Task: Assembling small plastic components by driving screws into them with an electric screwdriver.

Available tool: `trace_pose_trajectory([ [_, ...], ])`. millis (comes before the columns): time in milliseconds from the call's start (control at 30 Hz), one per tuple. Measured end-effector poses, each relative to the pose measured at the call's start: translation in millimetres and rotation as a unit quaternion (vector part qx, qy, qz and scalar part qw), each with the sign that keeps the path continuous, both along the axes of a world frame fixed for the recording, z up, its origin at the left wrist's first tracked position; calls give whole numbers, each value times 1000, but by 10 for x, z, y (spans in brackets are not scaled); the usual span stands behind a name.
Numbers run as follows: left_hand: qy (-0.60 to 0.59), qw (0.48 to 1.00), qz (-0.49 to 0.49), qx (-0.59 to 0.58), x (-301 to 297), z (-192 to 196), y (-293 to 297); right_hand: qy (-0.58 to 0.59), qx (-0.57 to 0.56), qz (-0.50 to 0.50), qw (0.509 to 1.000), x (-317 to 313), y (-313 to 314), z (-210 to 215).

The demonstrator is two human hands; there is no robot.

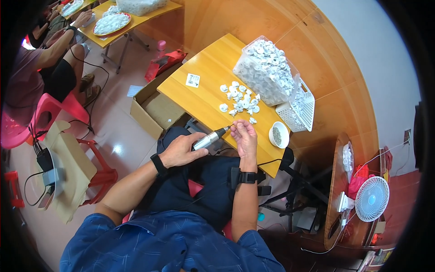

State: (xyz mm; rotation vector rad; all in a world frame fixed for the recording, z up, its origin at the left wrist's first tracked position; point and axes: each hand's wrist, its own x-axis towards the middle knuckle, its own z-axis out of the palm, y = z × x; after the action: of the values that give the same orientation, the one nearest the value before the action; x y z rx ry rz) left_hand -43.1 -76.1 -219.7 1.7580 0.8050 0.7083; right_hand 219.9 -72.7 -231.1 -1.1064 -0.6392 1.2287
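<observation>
The yellow table (195,95) extends beyond the fingers, the left hand (182,149) clamping the silver driver (208,140), apparently for steadiness, the right hand (245,138) pinching fingertips together at its tip, the white bowl (278,123) to their right, presumably for easy reach, loose white pieces (245,102) ahead

We can't tell bits (277,136) in bowl (286,136): too small. Left hand (182,149) hides rear of silver tool (208,140); co-worker (29,81) cut off.
</observation>
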Motion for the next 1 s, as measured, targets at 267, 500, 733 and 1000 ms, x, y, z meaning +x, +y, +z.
trace_pose_trajectory([
  [267,21,1000,-17,-9,4,48,-1,-49,-45,-16,998,-30,6,69],
  [500,30,999,-13,-26,-20,63,0,-47,-49,16,998,-36,23,63],
  [733,32,999,-15,-24,-24,73,4,-15,-42,61,997,20,44,89],
  [1000,21,999,-18,-42,-3,67,3,4,-29,75,997,-47,29,112],
])
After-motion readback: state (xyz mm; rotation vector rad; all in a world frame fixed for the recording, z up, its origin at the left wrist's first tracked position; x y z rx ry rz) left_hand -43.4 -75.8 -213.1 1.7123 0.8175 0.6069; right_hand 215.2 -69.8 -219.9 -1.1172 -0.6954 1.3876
